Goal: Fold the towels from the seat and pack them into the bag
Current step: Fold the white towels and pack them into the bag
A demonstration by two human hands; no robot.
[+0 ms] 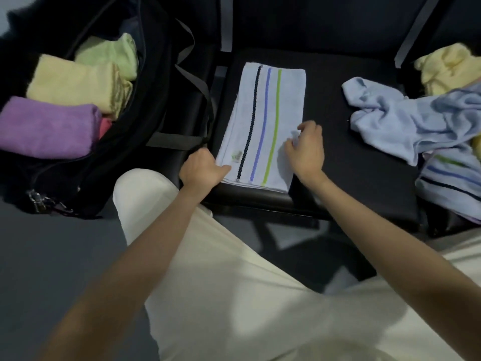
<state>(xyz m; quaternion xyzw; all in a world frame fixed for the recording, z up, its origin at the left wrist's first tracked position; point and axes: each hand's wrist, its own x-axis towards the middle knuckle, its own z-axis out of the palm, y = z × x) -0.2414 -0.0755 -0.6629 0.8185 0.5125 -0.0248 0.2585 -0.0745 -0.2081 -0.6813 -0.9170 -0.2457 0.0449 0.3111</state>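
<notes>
Both hands pinned the white striped cotton towel [263, 121] flat: left hand [201, 166] pinching its near-left corner, right hand [304, 147] nipping the right edge, readying another fold.

A black seat [351, 157] is carrying a striped white towel [263, 121] lying flat and folded at its middle — and a crumpled heap of towels [416, 126] is sitting at its right.
</notes>
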